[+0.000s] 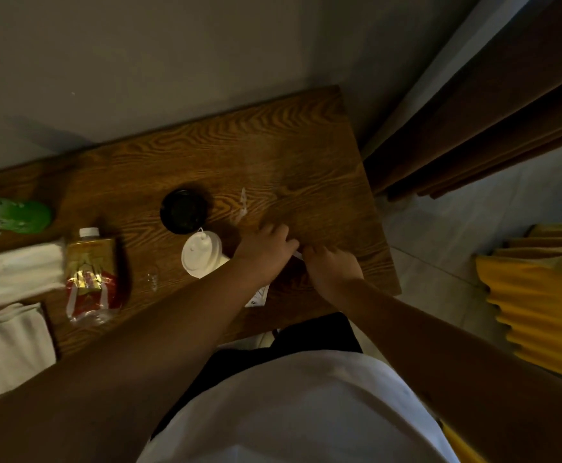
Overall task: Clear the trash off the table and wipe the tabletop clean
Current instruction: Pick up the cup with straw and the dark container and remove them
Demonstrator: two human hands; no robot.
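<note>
we're over the wooden worktop, both hands meeting near its right front edge. our left hand is curled, fingers pinched toward a thin white strip that shows between the hands; our right hand is closed beside it, though we can't tell which hand really grips the strip. a white paper scrap peeks out under the left wrist. just left sits a white cup lid, touching a black lid behind it. a clear wrapper lies beyond the hands. further left, a bottle lies on its side, beside white cloths.
</note>
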